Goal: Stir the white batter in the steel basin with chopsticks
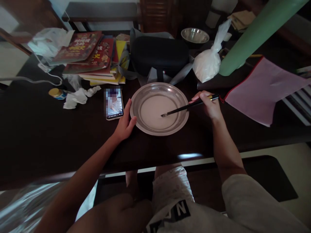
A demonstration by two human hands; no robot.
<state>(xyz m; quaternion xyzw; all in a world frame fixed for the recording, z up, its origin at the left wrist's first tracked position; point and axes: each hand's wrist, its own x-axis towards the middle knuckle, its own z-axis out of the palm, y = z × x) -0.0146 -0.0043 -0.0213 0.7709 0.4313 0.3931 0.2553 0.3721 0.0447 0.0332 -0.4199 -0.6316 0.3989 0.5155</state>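
Note:
A shallow metal bowl (159, 131) with a whitish liquid (155, 108) in it stands on the dark table. My left hand (124, 124) grips the left side of its rim, thumb at the front and fingers further back. In my right hand (206, 102) is a slim black stick with gold bands (181, 108), slanting over the bowl's right rim. Its pale tip touches the liquid near the middle; I cannot make out the tip's exact form. Beside my left hand lies a phone (115, 105) with its screen lit.
Red books (89, 58) and a small gold-lidded jar (57, 94) lie left, with crumpled tissue (76, 98). Behind the bowl sits a black case (159, 53). A tied bag of white powder (206, 66), another metal bowl (195, 35), a green column (255, 35) and a pink sheet (257, 94) stand right.

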